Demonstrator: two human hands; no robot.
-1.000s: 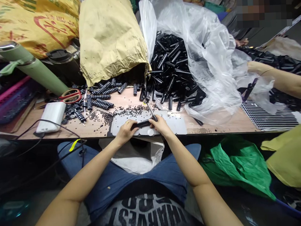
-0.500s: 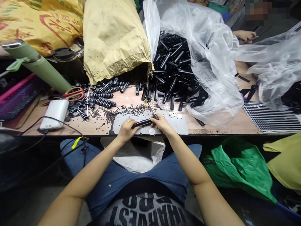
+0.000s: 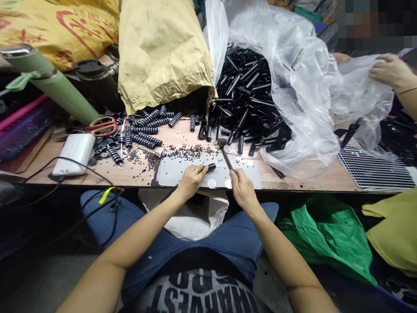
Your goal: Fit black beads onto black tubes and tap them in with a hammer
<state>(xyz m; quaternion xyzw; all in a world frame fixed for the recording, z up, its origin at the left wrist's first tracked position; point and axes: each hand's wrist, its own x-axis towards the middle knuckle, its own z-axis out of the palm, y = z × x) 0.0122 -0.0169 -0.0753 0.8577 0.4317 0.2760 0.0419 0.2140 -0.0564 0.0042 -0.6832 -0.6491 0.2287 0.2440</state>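
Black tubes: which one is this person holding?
The black tube in the left hand, its end over the pale mat; the others lie loose, unheld.

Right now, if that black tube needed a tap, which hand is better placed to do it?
Probably the right hand: it holds a hammer-like tool by its handle, while the left hand is taken up gripping the black tube over the pale mat.

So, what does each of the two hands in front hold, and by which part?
Left hand: a black tube, behind its exposed end. Right hand: a hammer, by its handle.
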